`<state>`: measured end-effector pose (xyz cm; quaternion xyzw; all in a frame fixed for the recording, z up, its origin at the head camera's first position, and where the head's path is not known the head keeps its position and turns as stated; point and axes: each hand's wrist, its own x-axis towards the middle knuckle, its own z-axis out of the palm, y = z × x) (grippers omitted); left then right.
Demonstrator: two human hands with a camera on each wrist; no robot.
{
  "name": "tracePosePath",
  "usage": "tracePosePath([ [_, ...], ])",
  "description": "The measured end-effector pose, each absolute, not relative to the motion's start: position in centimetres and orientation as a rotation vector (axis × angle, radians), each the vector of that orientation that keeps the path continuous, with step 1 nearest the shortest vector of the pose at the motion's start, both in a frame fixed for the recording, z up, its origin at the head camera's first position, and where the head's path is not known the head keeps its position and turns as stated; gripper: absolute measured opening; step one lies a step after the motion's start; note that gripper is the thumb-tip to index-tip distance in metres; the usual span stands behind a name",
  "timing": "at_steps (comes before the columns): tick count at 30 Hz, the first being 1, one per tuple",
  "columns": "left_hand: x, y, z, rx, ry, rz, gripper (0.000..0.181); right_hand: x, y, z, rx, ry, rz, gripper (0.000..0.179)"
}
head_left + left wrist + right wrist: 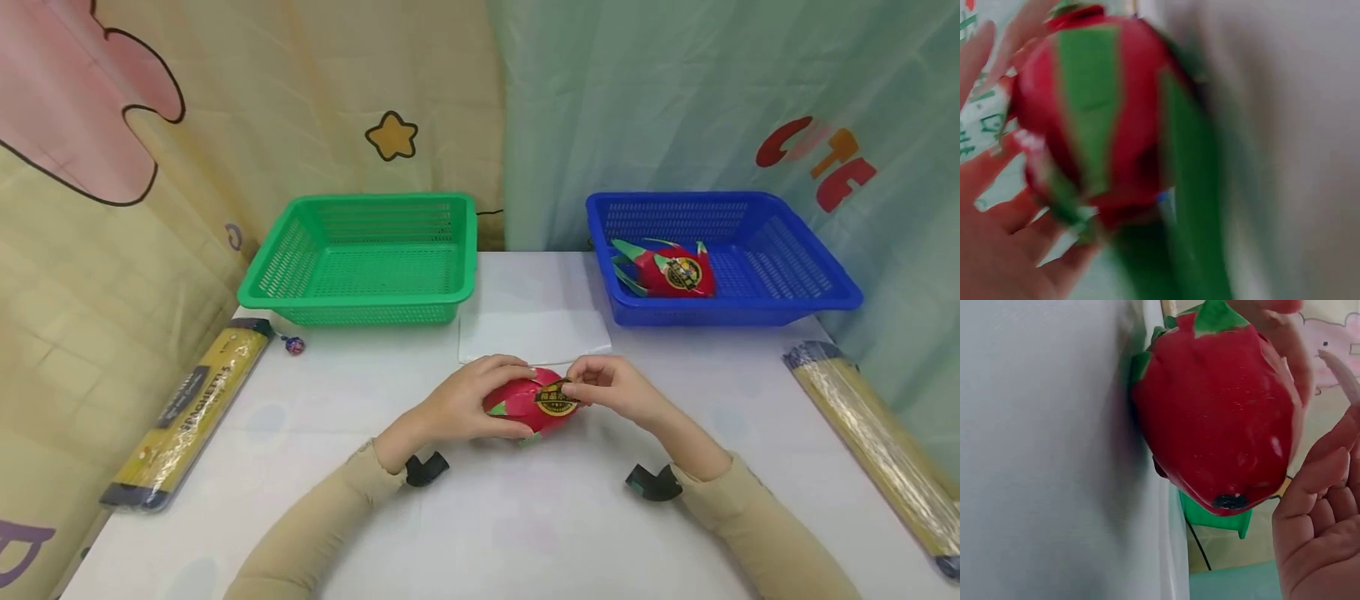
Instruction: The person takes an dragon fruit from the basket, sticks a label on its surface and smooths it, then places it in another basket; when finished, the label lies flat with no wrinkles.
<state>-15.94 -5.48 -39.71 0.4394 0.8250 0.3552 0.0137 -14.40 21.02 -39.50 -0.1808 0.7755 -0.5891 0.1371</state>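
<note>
A red dragon fruit (517, 398) with green scales lies on the white table, and my left hand (468, 400) grips it from the left, thumb on the near side and fingers over the far side. On its right end is a black and gold sticker (557, 405). My right hand (618, 390) pinches this sticker's upper right edge between thumb and fingertip. In the left wrist view the blurred dragon fruit (1091, 112) shows its green scales. The right wrist view shows the fruit's dark-tipped end (1229, 501) beside my right hand (1322, 519), its fingers curled.
Behind stand a green basket (360, 312) at left and a blue basket (720, 315) at right, holding another stickered dragon fruit (675, 271). A white sheet (534, 335) lies between. Spaghetti packs (191, 408) (877, 442) flank the table; a small wrapped lollipop (294, 344) lies at left.
</note>
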Motion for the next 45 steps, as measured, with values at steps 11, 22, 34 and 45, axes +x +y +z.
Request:
tracePosePath([
  [11,-16.0,-4.5,-41.0,1.438,2.602,1.126,0.058,-14.2,20.2,-40.1,-0.585,2.354,-1.656,0.012],
  [22,-15.5,-3.9,-41.5,1.33,2.665,1.179,0.065,-14.3,19.6,-40.6,-0.584,2.588,-1.541,0.034],
  [34,-14.9,-1.7,-42.5,1.178,2.819,1.404,0.049,-13.2,16.0,-41.9,-0.295,2.46,-1.707,0.048],
  [45,-15.0,-1.9,-42.9,1.125,2.692,1.563,0.048,-14.2,16.0,-42.2,-0.395,2.479,-1.642,0.047],
])
